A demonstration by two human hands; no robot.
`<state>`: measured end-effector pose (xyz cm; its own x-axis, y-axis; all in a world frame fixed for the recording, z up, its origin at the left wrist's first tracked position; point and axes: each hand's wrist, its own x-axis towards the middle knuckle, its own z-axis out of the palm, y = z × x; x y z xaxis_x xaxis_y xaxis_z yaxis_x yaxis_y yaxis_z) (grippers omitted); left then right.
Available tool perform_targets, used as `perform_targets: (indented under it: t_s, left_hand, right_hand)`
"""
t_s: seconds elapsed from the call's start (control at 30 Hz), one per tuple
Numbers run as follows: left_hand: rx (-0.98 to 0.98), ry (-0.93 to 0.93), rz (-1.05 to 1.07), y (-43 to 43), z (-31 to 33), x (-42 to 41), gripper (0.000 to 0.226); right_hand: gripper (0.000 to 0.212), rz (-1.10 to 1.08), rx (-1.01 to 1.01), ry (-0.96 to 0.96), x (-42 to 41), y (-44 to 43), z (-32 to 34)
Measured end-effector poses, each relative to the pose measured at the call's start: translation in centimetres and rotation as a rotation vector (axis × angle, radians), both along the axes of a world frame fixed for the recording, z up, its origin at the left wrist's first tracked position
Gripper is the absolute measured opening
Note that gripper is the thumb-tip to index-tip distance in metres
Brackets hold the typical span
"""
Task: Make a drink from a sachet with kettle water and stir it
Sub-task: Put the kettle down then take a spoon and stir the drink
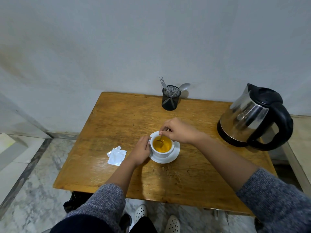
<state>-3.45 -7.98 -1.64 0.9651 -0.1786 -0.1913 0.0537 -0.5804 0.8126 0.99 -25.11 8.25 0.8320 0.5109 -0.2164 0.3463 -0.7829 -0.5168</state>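
A white cup (162, 153) full of orange drink stands on a white saucer (175, 154) in the middle of the wooden table (117, 118). My left hand (140, 153) grips the cup's left side at its handle. My right hand (179, 131) hovers over the cup's far rim and pinches the handle of a small spoon (159, 141), whose bowl sits in the liquid. The torn white sachet (116, 156) lies flat to the left of the cup, a small torn strip beside it. The steel kettle (254, 116) with a black handle stands at the right.
A black mesh holder (170, 100) with a fork and a spoon stands at the table's far edge against the grey wall. The floor is marble; my feet in white shoes (140, 211) show below the table's near edge.
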Motion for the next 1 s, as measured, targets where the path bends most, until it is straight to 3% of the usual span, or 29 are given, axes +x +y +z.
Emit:
perform_targets:
  t_s: [0.2, 0.53, 0.8, 1.0]
  left_hand:
    - [0.001, -0.001, -0.005, 0.1, -0.1, 0.1, 0.023]
    - [0.017, 0.001, -0.020, 0.2, 0.0, 0.3, 0.023]
    - [0.007, 0.017, -0.034, 0.4, -0.2, 0.3, 0.022]
    - [0.008, 0.032, -0.028, 0.3, 0.1, 0.3, 0.023]
  right_hand:
    - [0.027, 0.085, -0.141, -0.139, 0.4, -0.3, 0.3]
    - [0.023, 0.181, -0.181, 0.009, -0.2, 0.6, 0.8]
    - [0.023, 0.092, -0.085, -0.006, -0.3, 1.6, 0.7]
    - [0.025, 0.029, -0.151, -0.047, 0.3, 0.6, 0.9]
